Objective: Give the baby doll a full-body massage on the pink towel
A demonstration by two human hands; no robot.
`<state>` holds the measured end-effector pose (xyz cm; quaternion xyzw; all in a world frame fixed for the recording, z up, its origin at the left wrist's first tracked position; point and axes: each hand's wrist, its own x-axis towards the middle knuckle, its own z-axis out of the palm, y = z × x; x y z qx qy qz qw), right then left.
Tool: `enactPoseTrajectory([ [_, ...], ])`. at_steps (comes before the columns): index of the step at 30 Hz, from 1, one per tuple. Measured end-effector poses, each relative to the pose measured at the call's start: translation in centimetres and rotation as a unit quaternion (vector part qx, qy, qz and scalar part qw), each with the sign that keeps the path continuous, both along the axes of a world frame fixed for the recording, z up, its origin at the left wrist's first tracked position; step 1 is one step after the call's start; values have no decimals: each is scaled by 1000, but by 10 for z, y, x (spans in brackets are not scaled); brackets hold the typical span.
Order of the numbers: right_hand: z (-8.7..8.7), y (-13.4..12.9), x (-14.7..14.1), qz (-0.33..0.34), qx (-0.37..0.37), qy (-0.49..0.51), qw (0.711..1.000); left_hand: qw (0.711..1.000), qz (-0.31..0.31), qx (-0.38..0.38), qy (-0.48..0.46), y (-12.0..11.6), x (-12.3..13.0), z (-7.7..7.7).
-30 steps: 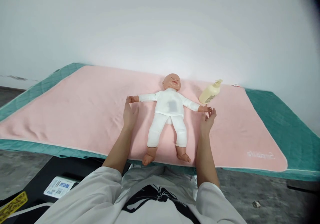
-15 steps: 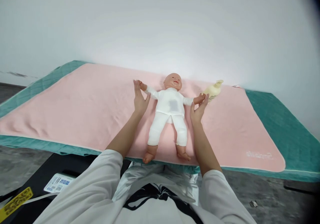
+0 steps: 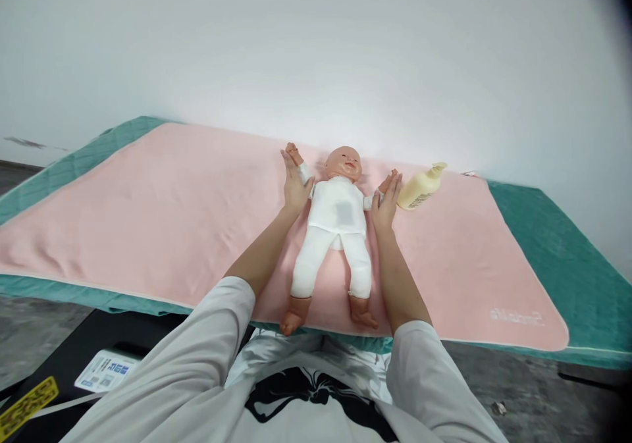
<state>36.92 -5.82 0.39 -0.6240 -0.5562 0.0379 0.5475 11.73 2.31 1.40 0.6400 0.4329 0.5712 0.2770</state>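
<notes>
A baby doll (image 3: pixel 337 206) in a white top and white leggings lies on its back, head away from me and bare feet towards me. My left hand (image 3: pixel 296 188) rests against the doll's raised arm on the left, fingers stretched out and thumb apart, with the small forearm along the palm. On the other side, my right hand (image 3: pixel 386 204) lies along the doll's other arm, its fingers straight and partly covering that arm. Just right of it, a pale yellow pump bottle (image 3: pixel 419 188) leans at a tilt on the pink mat (image 3: pixel 212 212).
Under the mat is a green quilted cover (image 3: pixel 567 232) on a table against a white wall (image 3: pixel 316 48). Below on the left, a white labelled box (image 3: pixel 106 369) sits on a black surface, near a yellow tag (image 3: pixel 29 407) with a printed code.
Both hands have moved inward towards the doll's body. The doll's arms have swung from spread sideways to raised beside its head. The pump bottle is less covered by my right hand.
</notes>
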Motion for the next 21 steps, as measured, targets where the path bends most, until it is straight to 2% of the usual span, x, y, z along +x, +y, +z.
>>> enactPoseTrajectory([
  [6, -3, 16, 6, 25, -19, -3, 1000, 1000, -15, 14, 15, 17, 5, -7],
  [9, -7, 27, 11, 31, -45, -7, 998, 994, -2, -25, 103, 22, 8, -5],
  [12, -16, 38, 18, 35, -58, -33, 997, 965, 24, -100, 241, 24, 10, 3],
  [15, -25, 48, 25, 44, -67, -50, 996, 932, 37, -138, 332, 24, 11, 10],
  [21, -32, 56, 28, 50, -101, -45, 993, 907, 31, -184, 379, 30, 10, 10],
])
